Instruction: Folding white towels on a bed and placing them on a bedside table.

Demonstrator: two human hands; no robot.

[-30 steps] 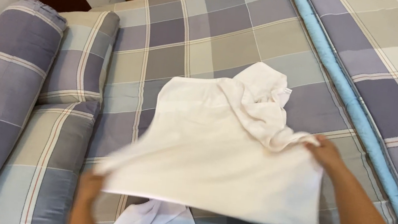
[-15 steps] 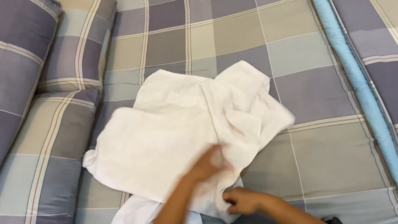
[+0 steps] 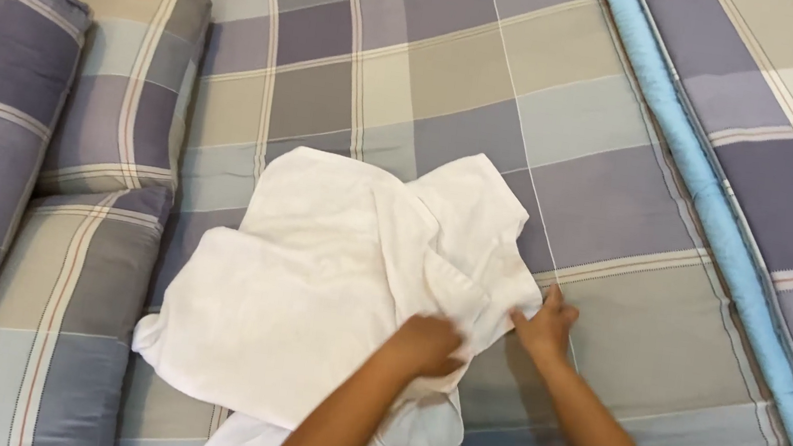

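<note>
White cloth (image 3: 327, 295), a rumpled, half-spread sheet of soft fabric, lies on the checked bedcover (image 3: 453, 89), and I have both hands at its near right edge. My left hand (image 3: 427, 346) is curled shut on top of the cloth, pinching a fold. My right hand (image 3: 545, 324), just to its right, presses flat on the cloth's corner, fingers mostly extended; I cannot tell if it pinches anything. I judge the cloth light, limp and quick to bunch, best taken at corners or hems. Beyond my grip, left, sit two checked pillows (image 3: 121, 88). Far right runs a pale blue piped edge (image 3: 710, 211).
</note>
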